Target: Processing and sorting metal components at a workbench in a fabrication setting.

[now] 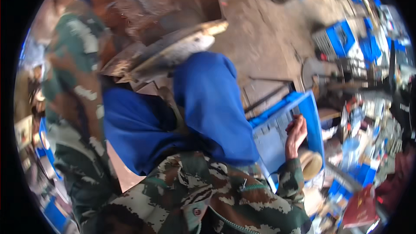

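Crate (318,128): right of frame; its wall could scrape right hand (296,131) if jerked.
Grip: curled, contents unclear.
Left hand: unseen.

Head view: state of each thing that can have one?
Right hand: fingers curled; contents unclear
Blue crate: open-topped, things inside
Tan roll: tilted, hollow end showing
Jacket zipper: parted near lower edge
Blue trouser legs: knees bent, apart
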{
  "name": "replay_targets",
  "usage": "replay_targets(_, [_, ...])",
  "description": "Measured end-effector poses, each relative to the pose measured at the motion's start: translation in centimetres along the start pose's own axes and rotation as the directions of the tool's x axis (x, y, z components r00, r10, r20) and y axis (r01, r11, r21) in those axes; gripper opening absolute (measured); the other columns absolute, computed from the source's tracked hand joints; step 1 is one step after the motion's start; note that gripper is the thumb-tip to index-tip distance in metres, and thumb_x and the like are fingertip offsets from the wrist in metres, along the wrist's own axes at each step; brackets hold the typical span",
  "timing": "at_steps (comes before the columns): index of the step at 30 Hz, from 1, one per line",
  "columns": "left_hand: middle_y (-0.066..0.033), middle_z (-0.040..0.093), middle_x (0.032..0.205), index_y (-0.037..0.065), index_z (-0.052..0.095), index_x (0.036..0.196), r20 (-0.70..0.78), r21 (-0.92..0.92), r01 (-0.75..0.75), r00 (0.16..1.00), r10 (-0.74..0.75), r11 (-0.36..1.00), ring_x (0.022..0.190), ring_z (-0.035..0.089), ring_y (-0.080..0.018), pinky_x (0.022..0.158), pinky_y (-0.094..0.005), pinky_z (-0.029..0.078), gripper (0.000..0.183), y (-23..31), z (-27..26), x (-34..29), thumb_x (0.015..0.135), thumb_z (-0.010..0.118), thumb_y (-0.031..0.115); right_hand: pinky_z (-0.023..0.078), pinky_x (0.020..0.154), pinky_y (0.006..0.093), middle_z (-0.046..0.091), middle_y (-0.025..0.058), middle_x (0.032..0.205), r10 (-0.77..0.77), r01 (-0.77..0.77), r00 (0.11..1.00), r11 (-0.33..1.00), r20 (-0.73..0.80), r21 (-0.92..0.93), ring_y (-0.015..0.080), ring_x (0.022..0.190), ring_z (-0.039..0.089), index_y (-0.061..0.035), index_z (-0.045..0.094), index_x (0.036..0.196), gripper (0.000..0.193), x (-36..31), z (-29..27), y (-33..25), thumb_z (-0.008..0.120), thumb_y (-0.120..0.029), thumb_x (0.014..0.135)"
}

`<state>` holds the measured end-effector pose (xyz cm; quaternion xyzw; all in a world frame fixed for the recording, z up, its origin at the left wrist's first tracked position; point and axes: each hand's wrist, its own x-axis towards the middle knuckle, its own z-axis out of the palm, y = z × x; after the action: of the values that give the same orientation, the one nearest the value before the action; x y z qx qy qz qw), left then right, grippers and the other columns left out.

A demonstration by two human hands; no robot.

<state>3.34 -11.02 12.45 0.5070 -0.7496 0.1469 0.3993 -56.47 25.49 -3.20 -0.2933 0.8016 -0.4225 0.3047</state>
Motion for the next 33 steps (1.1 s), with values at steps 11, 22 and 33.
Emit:
replay_targets(11, [-0.0234, 0.062, 0.120, 0.004, 0.059, 0.126, 0.068, -0.051, 0.315, 0.948, -0.312, 0.948, 0.114, 0.057, -0.0390, 0.097, -0.0424, 0.046, 0.040, 3.3, -3.7, -0.2, 0.096, 0.049, 0.029, 0.052, 0.078, 0.0354, 0.069, 0.0179, 0.093, -0.772, 0.756, 0.390, 0.580, 0.502, 0.305, 0.0298, 0.086, 0.068, -0.0021, 0.064, 0.110, 0.026, -5.2, 25.0, -30.7, 0.058, -0.022, 0.094])
replay_targets(22, [-0.0139, 0.066, 0.117, 0.019, 0.060, 0.127, 0.110, -0.073, 0.529, 0.847, -0.520, 0.845, 0.107, 0.063, -0.0340, 0.090, -0.0442, 0.051, 0.038, 3.6, -3.1, -0.5, 0.094, 0.052, 0.037, 0.049, 0.090, 0.0455, 0.066, 0.0278, 0.103, -0.809, 0.772, 0.334, 0.529, 0.483, 0.352, 0.0424, 0.102, 0.063, 0.0016, 0.057, 0.121, 0.035, -5.9, 48.2, -36.9, 0.054, -0.018, 0.092])
replay_targets(33, [-0.0156, 0.063, 0.118, 0.010, 0.056, 0.129, -0.059, -0.066, 0.242, 0.968, -0.246, 0.968, 0.111, 0.058, -0.0345, 0.093, -0.0432, 0.047, 0.041, 0.9, -7.4, -5.1, 0.093, 0.051, 0.028, 0.051, 0.055, 0.0392, 0.064, 0.0172, 0.068, -0.851, 0.813, 0.246, 0.442, 0.464, 0.379, 0.0245, 0.057, 0.066, -0.0003, 0.062, 0.094, 0.021, -6.6, 48.2, -37.6, 0.060, -0.021, 0.094])
